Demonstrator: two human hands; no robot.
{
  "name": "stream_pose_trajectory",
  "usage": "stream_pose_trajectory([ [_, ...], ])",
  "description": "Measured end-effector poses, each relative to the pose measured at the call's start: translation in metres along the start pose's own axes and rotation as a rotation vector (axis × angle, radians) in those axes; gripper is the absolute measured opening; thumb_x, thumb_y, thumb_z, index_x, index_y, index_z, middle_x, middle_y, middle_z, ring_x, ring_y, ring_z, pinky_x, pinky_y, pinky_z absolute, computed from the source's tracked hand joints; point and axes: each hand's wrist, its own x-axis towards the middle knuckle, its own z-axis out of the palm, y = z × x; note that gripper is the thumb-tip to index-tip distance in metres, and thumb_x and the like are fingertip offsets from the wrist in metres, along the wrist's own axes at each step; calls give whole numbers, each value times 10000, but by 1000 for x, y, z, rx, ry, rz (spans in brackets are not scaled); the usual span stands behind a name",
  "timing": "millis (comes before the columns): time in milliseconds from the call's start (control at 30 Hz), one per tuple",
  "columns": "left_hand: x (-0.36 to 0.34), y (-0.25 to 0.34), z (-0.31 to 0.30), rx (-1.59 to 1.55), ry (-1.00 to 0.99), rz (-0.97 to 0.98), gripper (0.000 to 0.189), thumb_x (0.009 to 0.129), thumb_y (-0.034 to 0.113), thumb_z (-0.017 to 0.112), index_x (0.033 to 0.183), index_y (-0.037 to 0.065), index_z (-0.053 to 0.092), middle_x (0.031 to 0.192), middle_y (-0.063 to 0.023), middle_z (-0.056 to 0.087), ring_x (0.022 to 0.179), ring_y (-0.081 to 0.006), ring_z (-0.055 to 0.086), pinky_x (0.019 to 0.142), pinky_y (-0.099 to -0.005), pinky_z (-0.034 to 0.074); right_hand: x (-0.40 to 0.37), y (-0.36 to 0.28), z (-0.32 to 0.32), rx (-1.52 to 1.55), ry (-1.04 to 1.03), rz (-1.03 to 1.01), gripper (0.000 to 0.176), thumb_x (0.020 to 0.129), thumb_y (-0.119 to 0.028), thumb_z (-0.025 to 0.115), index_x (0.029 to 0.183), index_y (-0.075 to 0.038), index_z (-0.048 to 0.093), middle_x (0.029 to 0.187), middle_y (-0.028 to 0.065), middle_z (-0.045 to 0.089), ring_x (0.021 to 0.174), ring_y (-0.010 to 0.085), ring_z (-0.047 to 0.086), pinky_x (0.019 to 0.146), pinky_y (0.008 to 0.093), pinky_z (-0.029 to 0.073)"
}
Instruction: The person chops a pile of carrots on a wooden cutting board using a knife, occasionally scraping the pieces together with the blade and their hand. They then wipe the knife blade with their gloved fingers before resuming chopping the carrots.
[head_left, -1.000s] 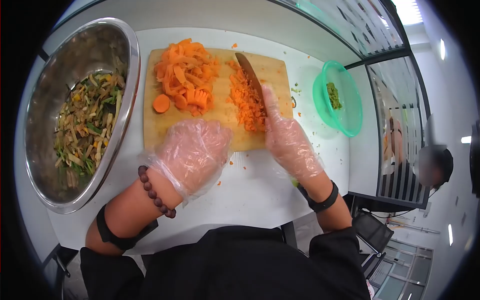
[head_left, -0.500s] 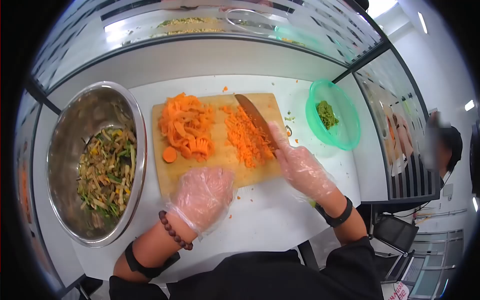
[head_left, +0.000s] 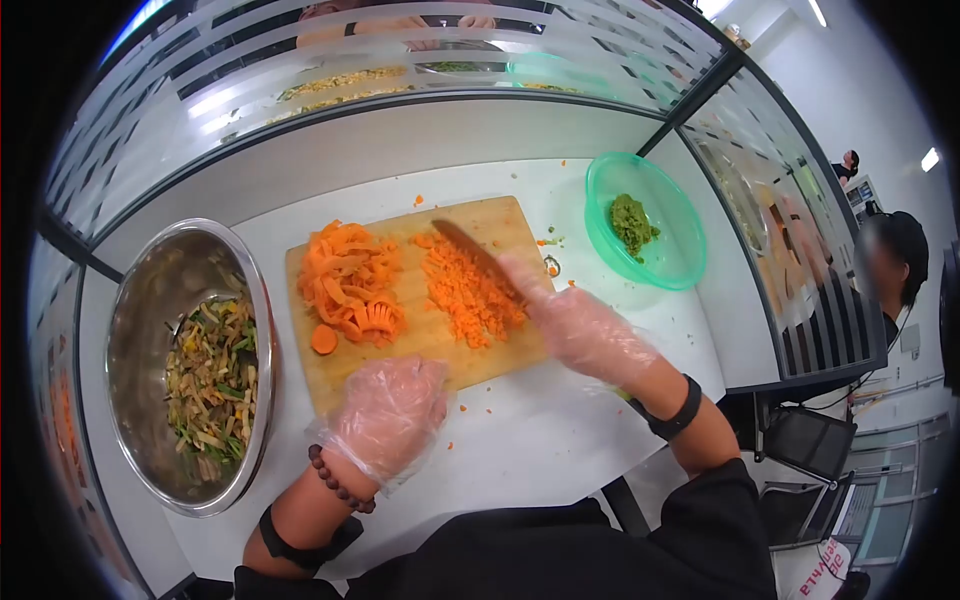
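I work at a white counter (head_left: 520,440) boxed in by low pale walls; dark frames above them carry striped glass (head_left: 400,60) ahead of me and to my right. Beyond the right-hand glass another person (head_left: 895,260) shows at the side of a bright room, with dark chairs (head_left: 810,440) lower down.

My cutting board (head_left: 480,365) lies slightly askew, its far edge well short of the front wall. On its right half is the chopped carrot (head_left: 470,305), with the knife (head_left: 475,255) slanting over the pile's right side, tip pointing away from me. My right hand (head_left: 588,335) is clamped on the knife, just past the board's right edge. My left hand (head_left: 390,415) straddles the near edge, fingers curled in; whether they close on anything I cannot tell. Carrot strips (head_left: 350,280) heap beyond it.

A narrow strip of counter separates board from metal bowl (head_left: 262,340) on my left. To the right, a crumb-strewn gap leads to the green bowl (head_left: 655,275), near the side wall. Toward my body, a broader stretch carries only stray orange bits.
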Motion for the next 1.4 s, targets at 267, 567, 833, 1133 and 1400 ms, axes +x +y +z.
stream_pose_trajectory([
  [267,1,5,-6,32,-61,-27,251,884,171,681,1113,70,659,924,-155,666,860,-370,661,769,-490,522,3,-11,0,13,-79,32,817,921,-27,508,1642,-114,134,671,250,620,587,410,634,600,502,526],
  [567,1,2,-4,3,-85,-52,275,894,193,677,1141,74,659,940,-150,665,875,-371,660,782,-497,514,5,-38,33,31,-21,-27,860,868,19,499,1635,-34,112,695,244,636,637,407,655,617,513,522],
  [833,-2,-2,4,33,-34,-19,238,887,195,682,1095,88,637,913,-147,647,841,-379,648,729,-508,513,10,-24,20,53,10,17,785,931,-16,519,1633,-96,178,750,254,655,667,431,657,641,512,527],
  [1133,-3,-3,7,3,14,-6,226,889,179,680,1086,90,614,887,-139,634,808,-390,636,710,-517,511,1,-39,4,47,-26,36,784,921,-18,528,1622,-65,179,739,280,641,660,439,654,642,523,527],
  [1400,-2,-5,7,-9,6,-8,199,891,170,674,1058,84,608,892,-151,630,818,-392,634,713,-516,505,-1,-48,7,1,-41,121,772,953,-24,502,1639,-157,173,735,292,635,656,463,640,666,542,514],
])
